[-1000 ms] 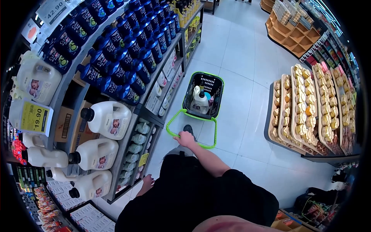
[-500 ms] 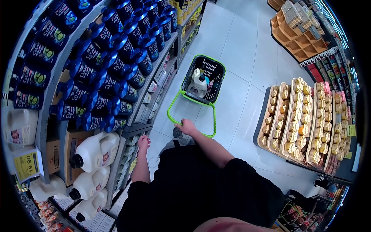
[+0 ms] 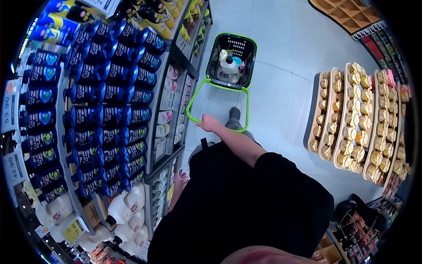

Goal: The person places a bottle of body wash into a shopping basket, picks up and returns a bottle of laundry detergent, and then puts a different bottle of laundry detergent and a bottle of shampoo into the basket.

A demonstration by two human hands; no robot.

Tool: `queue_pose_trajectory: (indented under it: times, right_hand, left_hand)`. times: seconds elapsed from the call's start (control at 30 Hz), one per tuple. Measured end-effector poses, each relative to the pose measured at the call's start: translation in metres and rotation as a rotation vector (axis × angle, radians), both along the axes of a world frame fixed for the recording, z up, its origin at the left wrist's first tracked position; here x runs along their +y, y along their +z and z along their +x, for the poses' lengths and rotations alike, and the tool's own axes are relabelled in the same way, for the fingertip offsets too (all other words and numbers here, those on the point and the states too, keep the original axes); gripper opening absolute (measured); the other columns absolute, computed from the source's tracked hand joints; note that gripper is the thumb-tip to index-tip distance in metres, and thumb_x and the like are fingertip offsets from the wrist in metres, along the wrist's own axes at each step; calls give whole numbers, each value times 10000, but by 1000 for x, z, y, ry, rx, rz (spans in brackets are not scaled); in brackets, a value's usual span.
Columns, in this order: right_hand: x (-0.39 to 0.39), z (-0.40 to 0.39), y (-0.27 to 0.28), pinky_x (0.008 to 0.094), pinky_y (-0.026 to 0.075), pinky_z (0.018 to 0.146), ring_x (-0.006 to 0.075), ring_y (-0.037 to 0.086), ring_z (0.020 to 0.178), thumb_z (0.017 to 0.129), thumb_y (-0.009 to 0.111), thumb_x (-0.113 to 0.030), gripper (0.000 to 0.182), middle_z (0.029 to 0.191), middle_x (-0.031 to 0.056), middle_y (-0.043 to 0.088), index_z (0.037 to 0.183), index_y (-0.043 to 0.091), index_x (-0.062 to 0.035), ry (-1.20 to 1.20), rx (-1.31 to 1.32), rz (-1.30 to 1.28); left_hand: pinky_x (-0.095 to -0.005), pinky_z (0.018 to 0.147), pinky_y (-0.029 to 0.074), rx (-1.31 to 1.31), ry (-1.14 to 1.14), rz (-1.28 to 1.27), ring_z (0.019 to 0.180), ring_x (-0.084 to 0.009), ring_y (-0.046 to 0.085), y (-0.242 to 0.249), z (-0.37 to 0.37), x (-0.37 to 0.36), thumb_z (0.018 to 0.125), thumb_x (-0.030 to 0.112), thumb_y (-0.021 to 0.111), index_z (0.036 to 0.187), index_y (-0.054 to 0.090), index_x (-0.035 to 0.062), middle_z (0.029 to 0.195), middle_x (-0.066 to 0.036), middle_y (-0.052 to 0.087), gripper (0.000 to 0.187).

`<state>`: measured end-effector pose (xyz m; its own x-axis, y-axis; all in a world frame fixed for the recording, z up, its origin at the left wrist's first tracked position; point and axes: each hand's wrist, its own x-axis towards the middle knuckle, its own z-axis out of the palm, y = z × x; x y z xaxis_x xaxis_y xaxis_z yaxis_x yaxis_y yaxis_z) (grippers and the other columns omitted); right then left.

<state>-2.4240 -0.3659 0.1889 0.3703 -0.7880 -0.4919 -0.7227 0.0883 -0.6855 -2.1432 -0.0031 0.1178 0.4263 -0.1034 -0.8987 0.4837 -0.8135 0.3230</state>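
Note:
My right hand is closed around the bright green pull handle of a black shopping basket on the floor ahead. Inside the basket lies a whitish jug with a dark cap, beside a teal item and smaller things I cannot make out. My left hand hangs low near the lower shelf on the left, fingers loosely apart, holding nothing that I can see. My body partly hides that forearm.
Shelves on the left carry rows of blue bottles, white jugs and price tags. To the right stands a display of gold-wrapped goods. A wooden compartment rack is at the upper right. Pale tiled floor lies between them.
I have moved forward along the aisle; the shelves and gold display have shifted in view. The basket sits slightly higher in view, its handle still in my right hand. My left hand has dropped lower.

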Motion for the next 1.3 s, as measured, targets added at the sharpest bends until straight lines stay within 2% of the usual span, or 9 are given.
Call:
queue_pose_trajectory:
  times: [0.13, 0.17, 0.4, 0.7, 0.73, 0.87, 0.97, 1.1, 1.3]
  right_hand:
    - [-69, -19, -5, 498, 536, 799, 408, 670, 901, 831, 669, -578, 596, 949, 244, 692, 890, 691, 15, -6, -55, 7]
    - [-73, -23, -3, 498, 536, 803, 409, 669, 913, 833, 668, -576, 594, 962, 245, 691, 900, 691, 14, -6, -46, 15]
    - [-163, -63, 11, 503, 532, 836, 411, 660, 977, 848, 653, -575, 594, 1030, 245, 683, 985, 674, 3, -3, 34, 50]
    - [-264, -130, -19, 480, 533, 839, 387, 668, 962, 833, 645, -617, 611, 964, 199, 707, 971, 693, -24, 104, 95, 50]
    - [-283, -141, -10, 479, 531, 830, 386, 668, 953, 834, 645, -615, 609, 960, 202, 705, 963, 693, -22, 98, 101, 56]
    - [-351, -185, 13, 473, 525, 786, 375, 672, 881, 841, 636, -613, 603, 896, 203, 700, 919, 693, -18, 104, 171, 57]
    - [-388, -203, 10, 466, 528, 773, 375, 676, 840, 851, 627, -609, 594, 838, 182, 701, 912, 702, -23, 113, 182, 24]
    - [-427, -212, 24, 457, 525, 793, 364, 674, 878, 851, 629, -612, 595, 877, 190, 702, 958, 703, -31, 97, 227, 60]
    - [-473, -245, 24, 452, 520, 808, 371, 663, 924, 840, 655, -598, 559, 917, 179, 703, 1004, 703, -65, 94, 275, 103]
  left_hand:
    - [-370, 574, 517, 55, -45, -215, 739, -175, 653, 30, -19, -77, 874, 357, 632, 1100, 562, 149, 897, -30, 645, 315]
    - [-317, 537, 506, -77, -18, -189, 707, -153, 652, 73, -53, -111, 873, 320, 633, 1053, 583, 130, 859, -27, 644, 268]
    - [-332, 525, 495, -220, -20, -126, 690, -166, 643, 101, -95, -217, 895, 283, 611, 1026, 588, 127, 852, -24, 626, 205]
    - [-437, 670, 502, -73, -103, 79, 814, -201, 641, 42, -117, -309, 950, 312, 528, 1156, 593, 137, 960, -31, 628, 278]
    - [-469, 678, 491, -59, -75, 102, 817, -202, 635, 19, -114, -321, 931, 323, 561, 1134, 599, 132, 943, -31, 628, 281]
    - [-458, 649, 474, 58, -58, 11, 750, -202, 636, -24, -110, -417, 879, 352, 628, 1103, 607, 133, 898, -42, 641, 314]
    - [-380, 617, 479, -30, -103, -123, 725, -170, 638, 16, -118, -533, 888, 319, 638, 1088, 604, 141, 900, -33, 651, 270]
    - [-303, 620, 489, -57, -97, -294, 744, -129, 637, 47, -119, -623, 911, 291, 625, 1106, 603, 136, 919, -14, 655, 249]
    - [-343, 635, 503, -43, -102, -209, 764, -149, 638, 39, -127, -651, 914, 309, 621, 1103, 592, 134, 936, -16, 652, 259]
